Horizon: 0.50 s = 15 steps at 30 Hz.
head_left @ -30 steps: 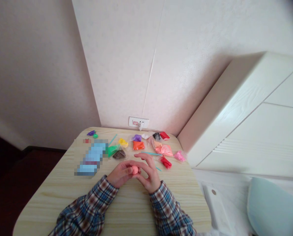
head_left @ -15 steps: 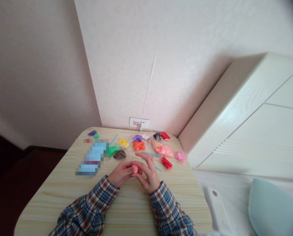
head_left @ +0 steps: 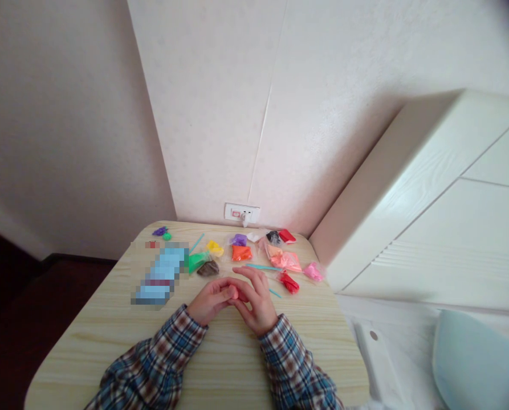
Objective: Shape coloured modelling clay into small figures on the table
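Pinch lightly, the left hand [head_left: 209, 302] holding the small, rounded, coral-pink clay-like lump [head_left: 235, 292], the right hand [head_left: 258, 303] curved at three o'clock, grip unclear.

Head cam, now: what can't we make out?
All head view:
Small coral-pink clay-like lump: full shape, covered by bare left hand and bare right hand.
Flat-looking blue rectangular item: details and material, masked by pixelation.
Lowest thin turquoise plastic-looking stick: left end, behind right hand.
Pale-blue smooth rounded object: remainder, cut off by right and bottom edges.
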Each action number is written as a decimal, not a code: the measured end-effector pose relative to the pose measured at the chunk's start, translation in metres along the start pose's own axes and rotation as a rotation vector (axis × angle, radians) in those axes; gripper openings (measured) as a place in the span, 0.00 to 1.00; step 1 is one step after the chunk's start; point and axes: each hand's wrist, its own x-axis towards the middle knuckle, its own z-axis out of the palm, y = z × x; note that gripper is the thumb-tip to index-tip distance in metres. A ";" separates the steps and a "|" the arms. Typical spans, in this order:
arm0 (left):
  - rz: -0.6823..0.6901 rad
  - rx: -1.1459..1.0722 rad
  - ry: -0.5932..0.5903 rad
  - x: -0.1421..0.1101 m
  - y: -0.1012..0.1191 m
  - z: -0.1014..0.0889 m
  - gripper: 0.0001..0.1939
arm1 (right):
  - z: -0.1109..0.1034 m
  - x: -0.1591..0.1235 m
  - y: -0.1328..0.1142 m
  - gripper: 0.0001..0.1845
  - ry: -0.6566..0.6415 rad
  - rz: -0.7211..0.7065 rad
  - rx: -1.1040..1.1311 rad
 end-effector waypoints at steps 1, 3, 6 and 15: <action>0.000 -0.002 -0.010 0.000 0.000 0.000 0.10 | 0.000 0.000 0.000 0.17 0.002 0.001 0.002; 0.001 -0.010 -0.026 -0.001 0.001 0.001 0.09 | 0.000 0.000 0.000 0.16 0.012 0.010 0.004; 0.006 -0.020 -0.023 0.000 0.002 0.004 0.11 | -0.001 0.000 0.000 0.15 0.021 0.016 -0.002; -0.001 -0.024 -0.021 -0.001 0.002 0.003 0.09 | 0.000 0.000 0.000 0.16 0.017 -0.002 -0.017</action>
